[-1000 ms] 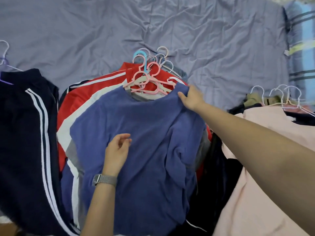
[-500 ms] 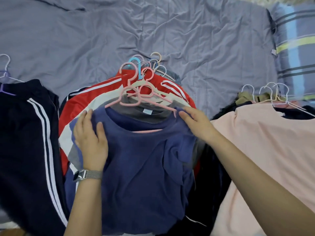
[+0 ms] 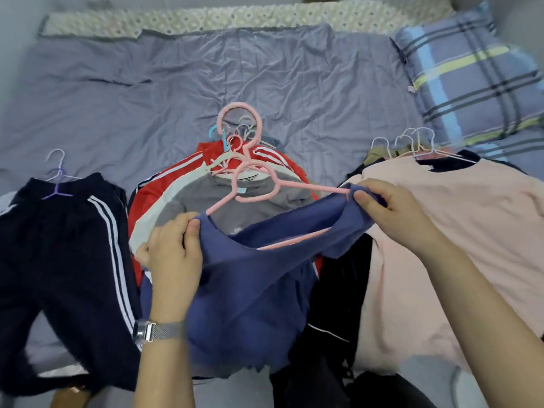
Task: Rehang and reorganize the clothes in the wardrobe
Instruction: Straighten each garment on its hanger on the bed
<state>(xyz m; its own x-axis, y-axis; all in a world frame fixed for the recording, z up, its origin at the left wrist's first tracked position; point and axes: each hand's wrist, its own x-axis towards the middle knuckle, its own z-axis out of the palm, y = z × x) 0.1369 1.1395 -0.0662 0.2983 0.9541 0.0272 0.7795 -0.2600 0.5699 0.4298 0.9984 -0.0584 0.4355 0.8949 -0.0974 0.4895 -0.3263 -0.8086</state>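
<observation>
A blue T-shirt (image 3: pixel 250 290) on a pink hanger (image 3: pixel 250 178) is lifted above the middle pile of hung clothes. My left hand (image 3: pixel 173 254) grips its left shoulder. On the other side, my right hand (image 3: pixel 391 213) pinches the right shoulder, where the hanger's arm end pokes out of the cloth. The neckline sags between my hands. Under it lie a grey shirt (image 3: pixel 229 201) and a red jacket with white stripes (image 3: pixel 164 187), each on a hanger.
All piles lie on a bed with a grey-blue sheet (image 3: pixel 206 83). Dark trousers with white stripes (image 3: pixel 59 260) on a purple hanger are at the left. At the right are a pale pink shirt (image 3: pixel 441 245) and dark clothes (image 3: pixel 338 304). A plaid pillow (image 3: pixel 471 78) is far right.
Both hands took hold of the blue shirt's shoulders and lifted it with its pink hanger off the pile. The grey shirt beneath is now uncovered. The view tilted up.
</observation>
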